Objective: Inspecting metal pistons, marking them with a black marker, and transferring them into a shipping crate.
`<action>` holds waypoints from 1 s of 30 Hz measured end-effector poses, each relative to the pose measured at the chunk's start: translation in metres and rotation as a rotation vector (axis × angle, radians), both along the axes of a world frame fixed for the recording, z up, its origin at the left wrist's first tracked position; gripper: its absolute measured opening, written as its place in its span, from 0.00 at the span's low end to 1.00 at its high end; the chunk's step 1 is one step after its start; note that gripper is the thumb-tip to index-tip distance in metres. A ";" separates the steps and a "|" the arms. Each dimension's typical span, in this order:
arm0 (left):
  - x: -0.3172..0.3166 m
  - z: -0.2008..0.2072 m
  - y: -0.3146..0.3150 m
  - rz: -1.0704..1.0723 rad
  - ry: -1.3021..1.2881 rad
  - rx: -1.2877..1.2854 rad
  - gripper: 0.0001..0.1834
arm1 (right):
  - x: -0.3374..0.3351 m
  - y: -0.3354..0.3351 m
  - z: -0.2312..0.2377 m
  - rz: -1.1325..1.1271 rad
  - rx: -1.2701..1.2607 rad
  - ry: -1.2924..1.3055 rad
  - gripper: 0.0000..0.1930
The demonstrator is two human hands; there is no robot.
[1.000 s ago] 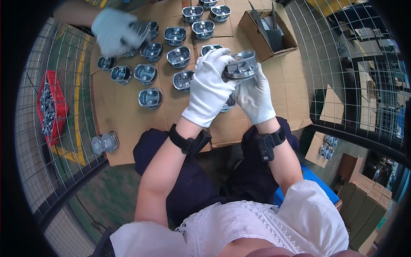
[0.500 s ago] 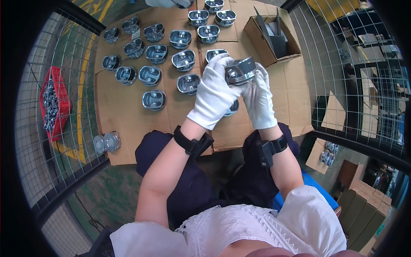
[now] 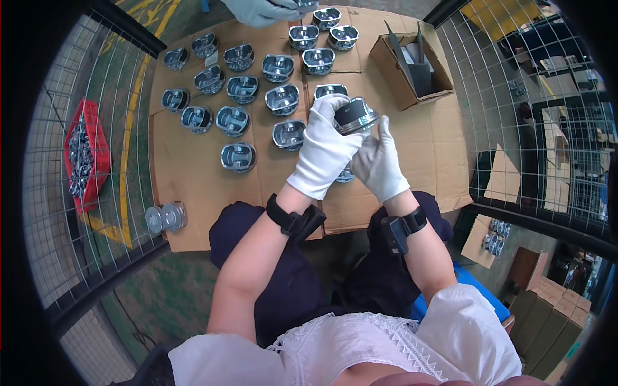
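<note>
My left hand (image 3: 325, 143), in a white glove, is closed around a metal piston (image 3: 356, 117). The piston is tilted over the cardboard, its dark skirt patch up and its ringed edge to the right. My right hand (image 3: 381, 157), also gloved, is just below and right of the piston. Its fingers are apart, with one raised beside the piston's edge; its lower fingers are partly hidden near my left glove. Another piston (image 3: 330, 92) stands just beyond my left hand, and one more (image 3: 346, 172) is mostly covered below my hands.
Several pistons (image 3: 237, 157) stand across the cardboard-covered table (image 3: 425, 161). At far right is a cardboard box (image 3: 400, 90) with dark dividers. Two round metal parts (image 3: 165, 217) lie at the near-left corner. Another person's gloved hand (image 3: 257, 9) reaches over the far edge. Wire mesh panels flank both sides.
The held piston has turned, its ringed edge swinging toward the right. My right fingers have come away from its side and dropped lower. The other person's hand reaches further into view, holding a metal part.
</note>
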State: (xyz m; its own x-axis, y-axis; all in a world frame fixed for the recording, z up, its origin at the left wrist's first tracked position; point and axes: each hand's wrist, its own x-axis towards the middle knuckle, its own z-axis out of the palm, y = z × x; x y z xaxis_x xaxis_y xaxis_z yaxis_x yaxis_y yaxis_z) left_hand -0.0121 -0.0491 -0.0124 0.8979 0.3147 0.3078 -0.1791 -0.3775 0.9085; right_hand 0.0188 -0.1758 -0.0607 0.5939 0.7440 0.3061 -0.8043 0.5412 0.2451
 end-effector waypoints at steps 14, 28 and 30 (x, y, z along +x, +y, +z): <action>-0.002 0.002 0.003 -0.073 -0.067 -0.023 0.28 | 0.000 -0.009 0.044 -0.245 -0.730 0.037 0.22; -0.002 0.001 0.006 -0.049 -0.090 0.059 0.26 | -0.002 -0.008 0.034 -0.351 -0.934 -0.155 0.28; -0.003 0.001 0.008 -0.020 -0.053 0.163 0.25 | -0.002 -0.008 0.027 -0.471 -0.968 -0.261 0.26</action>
